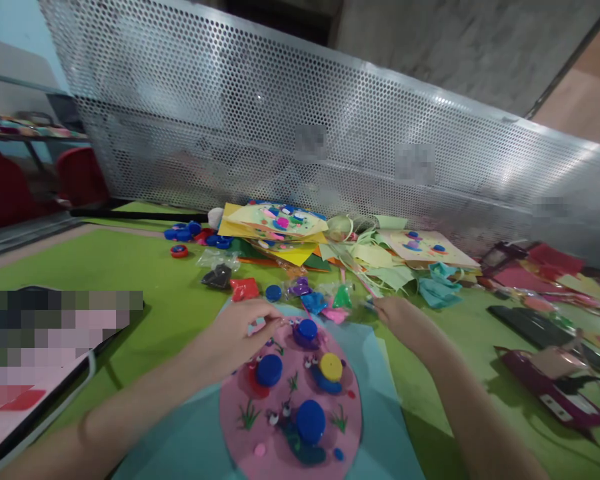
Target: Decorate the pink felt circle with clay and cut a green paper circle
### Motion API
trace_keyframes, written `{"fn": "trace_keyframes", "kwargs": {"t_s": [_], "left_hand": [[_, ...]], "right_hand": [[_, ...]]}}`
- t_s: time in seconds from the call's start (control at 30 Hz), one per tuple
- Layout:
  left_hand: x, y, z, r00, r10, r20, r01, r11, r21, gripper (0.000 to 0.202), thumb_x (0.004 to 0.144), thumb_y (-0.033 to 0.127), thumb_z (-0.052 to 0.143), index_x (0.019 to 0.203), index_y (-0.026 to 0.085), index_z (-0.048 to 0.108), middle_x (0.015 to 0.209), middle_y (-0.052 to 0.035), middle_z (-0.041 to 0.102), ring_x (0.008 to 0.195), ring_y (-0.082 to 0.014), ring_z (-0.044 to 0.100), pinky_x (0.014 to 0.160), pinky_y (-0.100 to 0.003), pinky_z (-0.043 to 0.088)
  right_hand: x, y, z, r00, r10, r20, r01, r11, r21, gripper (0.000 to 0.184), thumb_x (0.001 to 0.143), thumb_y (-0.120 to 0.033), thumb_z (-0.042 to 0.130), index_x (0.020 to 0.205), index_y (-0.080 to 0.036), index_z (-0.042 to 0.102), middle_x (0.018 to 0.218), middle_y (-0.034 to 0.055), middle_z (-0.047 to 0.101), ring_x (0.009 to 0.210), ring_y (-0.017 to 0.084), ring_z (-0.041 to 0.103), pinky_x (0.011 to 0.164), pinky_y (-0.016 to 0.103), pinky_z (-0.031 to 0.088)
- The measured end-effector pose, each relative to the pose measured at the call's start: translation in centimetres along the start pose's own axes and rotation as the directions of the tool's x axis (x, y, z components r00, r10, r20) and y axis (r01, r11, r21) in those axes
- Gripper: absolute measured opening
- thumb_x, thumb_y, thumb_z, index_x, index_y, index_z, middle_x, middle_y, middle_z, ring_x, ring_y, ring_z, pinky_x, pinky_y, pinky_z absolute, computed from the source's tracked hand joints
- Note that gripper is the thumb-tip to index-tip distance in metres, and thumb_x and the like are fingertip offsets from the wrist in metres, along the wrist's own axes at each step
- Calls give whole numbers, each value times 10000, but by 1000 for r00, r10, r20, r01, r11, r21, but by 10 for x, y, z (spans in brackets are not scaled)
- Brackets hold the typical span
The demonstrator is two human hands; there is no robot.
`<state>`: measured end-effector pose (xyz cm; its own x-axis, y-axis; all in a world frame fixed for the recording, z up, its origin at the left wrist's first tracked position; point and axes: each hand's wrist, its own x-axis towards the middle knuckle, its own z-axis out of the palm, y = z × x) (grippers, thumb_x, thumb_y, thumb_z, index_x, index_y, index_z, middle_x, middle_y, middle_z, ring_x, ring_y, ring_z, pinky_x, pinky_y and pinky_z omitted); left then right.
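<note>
My left hand (245,330) is over the upper left edge of a pink oval (295,400), its thumb and fingertips drawn together; whatever they hold is too small to make out. The oval lies on light-blue paper (380,380) and carries several snail figures with modelling-clay bodies, small eyes and bottle-cap shells, such as a blue cap (311,421) and a yellow cap (331,367). Green grass tufts (249,416) and small clay dots lie between them. My right hand (393,315) is closed beyond the paper's upper right, by a thin pinkish stick (366,283); its grip is unclear.
Clay packets, among them red (244,289) and green (343,297), lie beyond the oval. Behind them are stacked craft pictures (280,223) and paper scraps (375,257). A tablet-like device (25,400) is at left, a power strip (555,393) at right. A perforated metal panel (260,120) stands behind.
</note>
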<state>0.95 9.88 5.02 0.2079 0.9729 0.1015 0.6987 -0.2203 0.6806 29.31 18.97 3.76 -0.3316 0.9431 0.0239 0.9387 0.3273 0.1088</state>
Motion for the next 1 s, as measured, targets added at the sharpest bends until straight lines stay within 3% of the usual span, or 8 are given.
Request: {"fn": "trace_keyframes", "kwargs": {"t_s": [0.1, 0.23, 0.27, 0.33, 0.4, 0.53, 0.6, 1.0], "left_hand": [[0, -1, 0, 1000, 19, -8, -19, 1000, -6, 259, 856, 355, 460, 829, 237, 689, 818, -2, 702, 703, -168, 588, 558, -236, 375], [-1, -1, 2, 998, 58, -12, -59, 998, -36, 253, 854, 331, 467, 790, 225, 687, 799, -5, 692, 698, -162, 579, 592, -242, 390], [-2, 0, 4, 998, 68, -13, -69, 996, -49, 248, 854, 329, 470, 801, 218, 686, 794, -9, 689, 699, -161, 579, 606, -244, 399], [-5, 6, 8, 996, 91, -11, -92, 993, -78, 228, 850, 325, 484, 856, 207, 679, 815, -13, 691, 709, -155, 587, 637, -245, 421], [-9, 14, 13, 992, 126, 25, -123, 986, -109, 216, 842, 349, 512, 860, 216, 680, 837, -2, 702, 755, -148, 605, 668, -231, 434], [-13, 26, 19, 985, 169, -42, -173, 975, -138, 276, 800, 434, 579, 805, 172, 663, 787, -22, 673, 721, -161, 581, 655, -249, 434], [-13, 27, 20, 981, 172, -89, -183, 974, -132, 270, 818, 420, 565, 767, 171, 656, 790, -28, 666, 751, -172, 577, 682, -262, 432], [-10, 14, 21, 963, 242, -119, -253, 964, -86, 285, 880, 297, 502, 658, 169, 627, 705, -12, 635, 754, -157, 555, 729, -254, 410]], "right_hand": [[-6, 0, -10, 993, 79, -92, -79, 997, -1, 263, 845, -76, 465, 709, -130, 684, 647, 127, 695, 620, 233, 672, 532, 283, 433], [-16, -9, -21, 926, 147, -348, -137, 989, 53, 260, 895, -143, 422, 909, -148, 682, 920, 131, 726, 811, 250, 686, 602, 307, 489], [-19, -15, -21, 879, 122, -460, -88, 992, 96, 250, 901, -171, 430, 933, -159, 678, 952, 113, 727, 840, 240, 684, 636, 310, 506], [-25, -31, -20, 714, 16, -700, 140, 976, 165, 202, 888, -217, 488, 880, -176, 686, 889, 76, 744, 818, 219, 688, 687, 310, 528], [-33, -52, -17, 565, -113, -817, 394, 907, 147, 149, 870, -214, 539, 847, -189, 684, 826, 52, 750, 767, 193, 688, 725, 303, 537], [-49, -88, -14, 454, -304, -838, 665, 741, 91, 153, 828, -102, 576, 902, -185, 681, 851, 43, 756, 796, 167, 682, 821, 280, 533], [-52, -96, -15, 447, -302, -842, 705, 698, 124, 186, 810, -82, 580, 917, -182, 693, 857, 47, 759, 792, 166, 689, 812, 273, 551], [-49, -97, -17, 611, -221, -760, 703, 592, 394, 247, 748, -81, 571, 840, -225, 750, 819, 22, 768, 721, 176, 728, 695, 236, 602]]}}
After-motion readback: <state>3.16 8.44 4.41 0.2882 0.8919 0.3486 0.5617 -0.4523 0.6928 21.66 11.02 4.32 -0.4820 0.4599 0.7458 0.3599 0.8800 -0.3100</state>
